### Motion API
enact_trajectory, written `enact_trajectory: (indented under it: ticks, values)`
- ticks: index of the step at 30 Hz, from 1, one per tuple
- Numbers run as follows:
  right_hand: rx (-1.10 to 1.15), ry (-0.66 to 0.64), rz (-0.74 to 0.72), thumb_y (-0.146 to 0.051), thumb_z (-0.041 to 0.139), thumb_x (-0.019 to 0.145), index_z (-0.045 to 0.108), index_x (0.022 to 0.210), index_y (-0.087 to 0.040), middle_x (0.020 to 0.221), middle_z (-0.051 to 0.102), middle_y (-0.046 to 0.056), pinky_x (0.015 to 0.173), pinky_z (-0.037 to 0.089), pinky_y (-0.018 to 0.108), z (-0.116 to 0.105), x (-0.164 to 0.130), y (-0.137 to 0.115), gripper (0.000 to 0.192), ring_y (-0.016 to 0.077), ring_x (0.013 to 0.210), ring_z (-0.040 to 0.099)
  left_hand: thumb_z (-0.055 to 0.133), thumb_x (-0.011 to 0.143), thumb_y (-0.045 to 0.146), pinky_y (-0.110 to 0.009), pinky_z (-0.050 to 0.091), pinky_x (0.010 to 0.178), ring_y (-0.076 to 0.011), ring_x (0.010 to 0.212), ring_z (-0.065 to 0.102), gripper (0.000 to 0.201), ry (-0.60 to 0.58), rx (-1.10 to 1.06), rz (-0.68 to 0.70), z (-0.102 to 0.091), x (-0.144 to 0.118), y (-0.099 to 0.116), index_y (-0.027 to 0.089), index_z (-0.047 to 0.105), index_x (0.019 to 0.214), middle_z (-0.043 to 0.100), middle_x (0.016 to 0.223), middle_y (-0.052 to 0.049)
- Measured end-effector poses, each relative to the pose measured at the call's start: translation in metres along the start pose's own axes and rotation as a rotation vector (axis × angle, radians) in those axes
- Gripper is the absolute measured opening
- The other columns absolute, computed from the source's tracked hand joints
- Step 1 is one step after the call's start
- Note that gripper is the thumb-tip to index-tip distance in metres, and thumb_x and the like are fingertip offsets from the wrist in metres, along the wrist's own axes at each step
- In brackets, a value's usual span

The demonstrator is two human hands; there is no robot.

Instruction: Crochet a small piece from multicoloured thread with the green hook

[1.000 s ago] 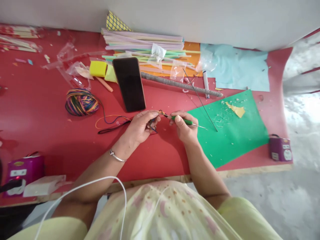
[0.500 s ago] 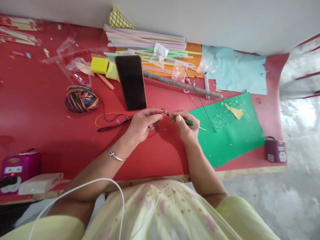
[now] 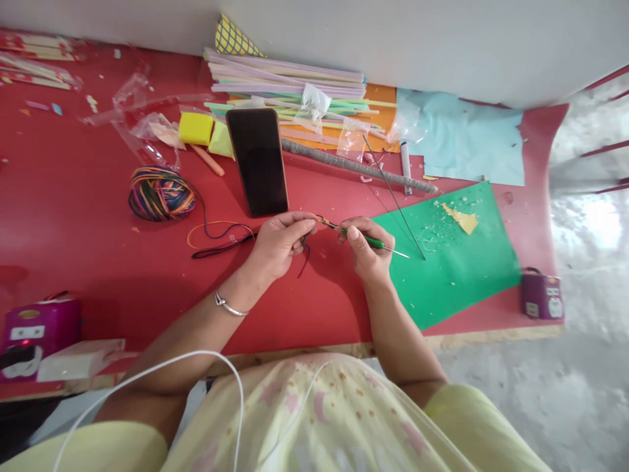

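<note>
My right hand (image 3: 367,248) is closed round a crochet hook (image 3: 374,242) with a green handle; its thin metal end sticks out to the right. The hook's other tip meets a small loop of yarn (image 3: 324,221) between my hands. My left hand (image 3: 282,242) pinches that yarn between thumb and fingers, and a dark tail hangs below them. From the left hand, dark and orange strands run left to a multicoloured yarn ball (image 3: 161,194). A black phone (image 3: 258,162) lies just beyond my left hand.
A green sheet (image 3: 457,282) with scraps and a thin metal rod (image 3: 396,200) lie right. Behind are a grey wrapped stick (image 3: 344,159), a marker (image 3: 405,167), foam strips (image 3: 287,72), and blue sheets (image 3: 472,137). Purple boxes (image 3: 541,296) stand at both sides.
My right hand and the hook have shifted slightly right, away from my left hand. The left fingers have moved slightly left, and the dark yarn tail hangs more visibly beneath them.
</note>
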State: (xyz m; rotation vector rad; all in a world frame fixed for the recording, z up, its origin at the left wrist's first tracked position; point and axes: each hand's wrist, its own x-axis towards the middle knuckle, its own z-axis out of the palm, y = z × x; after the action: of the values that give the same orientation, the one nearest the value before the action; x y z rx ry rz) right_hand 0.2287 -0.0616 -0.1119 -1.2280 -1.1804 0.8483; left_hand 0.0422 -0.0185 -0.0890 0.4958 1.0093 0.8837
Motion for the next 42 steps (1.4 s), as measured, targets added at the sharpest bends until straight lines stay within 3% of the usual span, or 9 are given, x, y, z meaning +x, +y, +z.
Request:
enact_trajectory:
  ticks: [17, 24, 29, 42]
  values:
    - [-0.072, 0.004, -0.027, -0.045, 0.078, 0.095, 0.083, 0.092, -0.029, 0.083, 0.079, 0.001, 0.07, 0.058, 0.034, -0.0004, -0.0006, -0.0014, 0.017, 0.0162, 0.071, 0.071, 0.09, 0.065, 0.027, -0.019, 0.022, 0.043, -0.0032, 0.046, 0.04, 0.021, 0.01, 0.002, -0.003, 0.0009, -0.0014, 0.0001, 0.019, 0.082, 0.083, 0.071, 0.067, 0.0]
    - [-0.145, -0.068, -0.2, -0.033, 0.079, 0.095, 0.085, 0.105, -0.032, 0.094, 0.084, 0.002, 0.085, 0.062, 0.038, -0.001, -0.0005, -0.006, 0.012, 0.0195, 0.087, 0.077, 0.088, 0.066, 0.029, -0.02, 0.022, 0.042, -0.0033, 0.045, 0.041, 0.022, 0.027, -0.042, 0.01, 0.0032, -0.0031, 0.0029, 0.017, 0.079, 0.082, 0.07, 0.068, 0.0]
    - [-0.198, -0.084, -0.255, -0.033, 0.08, 0.094, 0.086, 0.106, -0.033, 0.095, 0.086, 0.004, 0.086, 0.064, 0.041, -0.0001, -0.0009, -0.0046, 0.014, 0.0226, 0.091, 0.079, 0.091, 0.064, 0.031, -0.019, 0.021, 0.042, -0.0029, 0.046, 0.039, 0.026, 0.039, -0.035, -0.01, 0.0018, -0.0015, 0.0039, 0.016, 0.075, 0.078, 0.066, 0.065, 0.001]
    - [-0.188, -0.129, -0.4, -0.02, 0.082, 0.092, 0.083, 0.117, -0.031, 0.103, 0.085, 0.005, 0.085, 0.066, 0.035, 0.0, 0.0011, -0.0005, 0.027, 0.0195, 0.094, 0.08, 0.087, 0.063, 0.028, -0.017, 0.022, 0.042, -0.0032, 0.046, 0.038, 0.025, 0.068, -0.028, -0.05, 0.0019, 0.0, 0.0053, 0.015, 0.075, 0.08, 0.066, 0.064, 0.001]
